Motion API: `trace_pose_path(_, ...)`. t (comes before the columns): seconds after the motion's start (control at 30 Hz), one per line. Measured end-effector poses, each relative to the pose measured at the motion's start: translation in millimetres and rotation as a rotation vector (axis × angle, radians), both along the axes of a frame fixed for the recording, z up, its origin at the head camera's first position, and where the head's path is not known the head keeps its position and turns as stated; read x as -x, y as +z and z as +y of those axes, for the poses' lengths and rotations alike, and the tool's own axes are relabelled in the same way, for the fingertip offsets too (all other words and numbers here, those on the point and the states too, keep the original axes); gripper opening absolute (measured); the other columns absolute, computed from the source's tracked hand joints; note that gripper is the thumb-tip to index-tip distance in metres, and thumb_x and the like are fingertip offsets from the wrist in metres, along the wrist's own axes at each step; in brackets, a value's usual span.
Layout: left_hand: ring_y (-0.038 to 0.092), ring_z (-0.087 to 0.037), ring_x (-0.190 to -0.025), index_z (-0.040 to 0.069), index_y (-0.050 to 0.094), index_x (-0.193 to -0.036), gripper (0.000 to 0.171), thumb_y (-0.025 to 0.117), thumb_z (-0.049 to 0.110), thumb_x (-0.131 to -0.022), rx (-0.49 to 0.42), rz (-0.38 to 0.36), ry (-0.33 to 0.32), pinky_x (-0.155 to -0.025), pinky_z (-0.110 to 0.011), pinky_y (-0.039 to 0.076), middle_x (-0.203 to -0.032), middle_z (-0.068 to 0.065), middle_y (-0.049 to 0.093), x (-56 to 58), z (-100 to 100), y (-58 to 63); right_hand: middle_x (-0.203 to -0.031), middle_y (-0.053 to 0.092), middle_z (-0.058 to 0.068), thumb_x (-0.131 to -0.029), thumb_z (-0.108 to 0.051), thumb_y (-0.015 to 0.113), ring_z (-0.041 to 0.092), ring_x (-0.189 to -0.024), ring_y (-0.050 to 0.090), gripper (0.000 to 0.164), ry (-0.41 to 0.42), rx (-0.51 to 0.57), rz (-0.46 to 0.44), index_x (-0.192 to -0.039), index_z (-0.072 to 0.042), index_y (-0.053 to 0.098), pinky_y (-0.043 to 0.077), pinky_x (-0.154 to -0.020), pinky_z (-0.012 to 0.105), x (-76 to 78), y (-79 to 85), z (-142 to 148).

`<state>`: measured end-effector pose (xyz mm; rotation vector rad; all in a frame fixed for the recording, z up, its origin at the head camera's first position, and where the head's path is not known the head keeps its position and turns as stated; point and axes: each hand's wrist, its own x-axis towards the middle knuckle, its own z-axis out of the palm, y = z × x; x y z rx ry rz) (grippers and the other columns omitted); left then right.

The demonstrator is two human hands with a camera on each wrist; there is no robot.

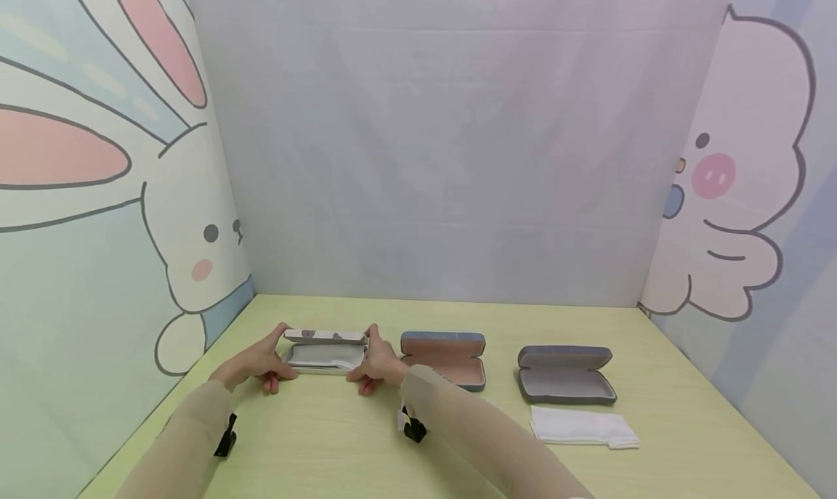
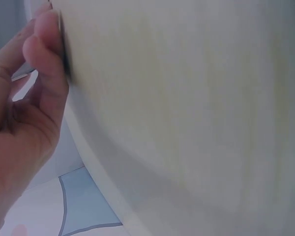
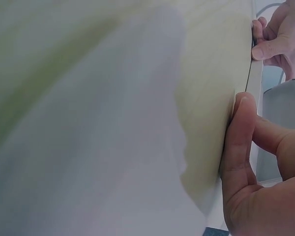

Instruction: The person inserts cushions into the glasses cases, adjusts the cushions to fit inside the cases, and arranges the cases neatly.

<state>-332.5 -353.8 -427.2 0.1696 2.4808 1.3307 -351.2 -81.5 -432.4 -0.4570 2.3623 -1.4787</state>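
Pale curtain (image 1: 445, 157) hangs behind a light yellow table (image 1: 327, 433), with cartoon animals on both side walls. At the table's far left sits the white case (image 1: 325, 337), lid partly raised, a pale cloth-like piece (image 1: 323, 356) inside. Left hand (image 1: 260, 359) and right hand (image 1: 379, 363) hold its two ends, thumbs at the near edge, index fingers at the lid. To the right stand an open blue case (image 1: 443, 343), then an open gray case (image 1: 565, 384) with a white cloth (image 1: 582, 428) on its near side.

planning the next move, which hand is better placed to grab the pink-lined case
Right, probably: both hands hold the white case, but the right hand is beside the pink-lined case, the left hand farther.
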Motion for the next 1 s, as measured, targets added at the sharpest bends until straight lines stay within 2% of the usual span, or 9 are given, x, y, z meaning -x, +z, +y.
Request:
trace_pose_path(0.57,0.056,-0.013,-0.042,0.015,0.017,-0.13,0.073,0.073,0.009,-0.085,-0.006,0.009,-0.004,-0.039,-0.023,0.047,-0.055,-0.007,0.057,-1.2,0.5,0.5,-0.055,0.061,0.015,-0.076,0.001,0.078,0.016,-0.033,0.053,0.075,0.014,0.022,-0.004,-0.132,-0.013,0.031,0.053,-0.037,0.033,1.9,-3.1,0.1)
trace_pose_path(1.0,0.057,-0.012,-0.042,0.012,0.015,-0.133,0.075,0.072,0.007,-0.085,-0.004,0.017,-0.015,-0.04,-0.024,0.048,-0.056,-0.007,0.059,-3.1,2.6,3.0,-0.058,0.061,0.017,-0.076,0.001,0.078,0.016,-0.033,0.053,0.071,0.013,0.02,0.011,-0.129,-0.013,0.032,0.053,-0.038,0.034,0.3,-1.7,0.5)
